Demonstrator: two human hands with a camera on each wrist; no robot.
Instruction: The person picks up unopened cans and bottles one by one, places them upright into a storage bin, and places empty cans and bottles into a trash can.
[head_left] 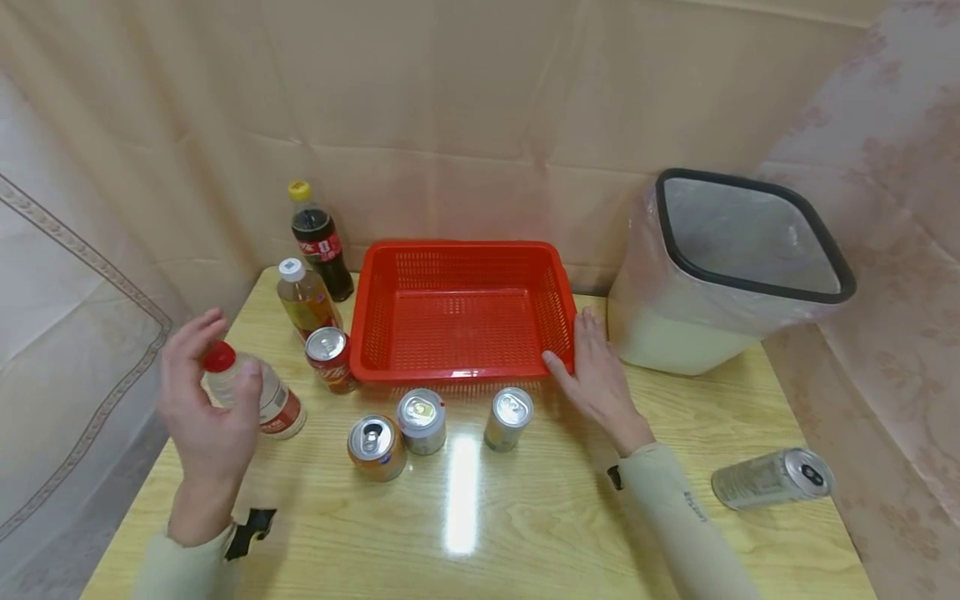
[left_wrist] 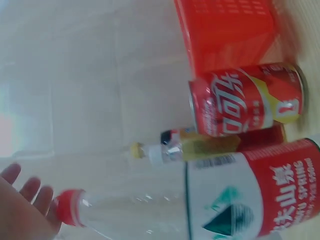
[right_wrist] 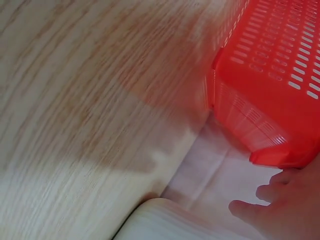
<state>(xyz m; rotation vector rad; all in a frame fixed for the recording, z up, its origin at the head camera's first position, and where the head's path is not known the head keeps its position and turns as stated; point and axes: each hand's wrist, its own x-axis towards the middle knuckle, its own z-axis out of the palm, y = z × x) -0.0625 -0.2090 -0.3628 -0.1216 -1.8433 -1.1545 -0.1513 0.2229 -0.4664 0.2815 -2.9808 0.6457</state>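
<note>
My left hand (head_left: 210,400) is at the neck of a clear water bottle (head_left: 281,408) with a red cap (left_wrist: 69,206), fingers and thumb spread in a loose curve with a gap around the cap. That bottle stands upright at the table's left side. At the red plastic basket (head_left: 461,333), my right hand (head_left: 600,379) rests against the right side, fingers extended along the outside and thumb over the rim near the front corner. In the right wrist view its fingertips (right_wrist: 272,192) are right at the basket's rim.
Left of the basket stand a red cola can (head_left: 330,358), a white-capped drink bottle (head_left: 307,300) and a yellow-capped cola bottle (head_left: 322,246). In front are an orange can (head_left: 377,450), a white can (head_left: 422,422) and another can (head_left: 508,421). A can (head_left: 772,479) and lined bin (head_left: 675,317) are right.
</note>
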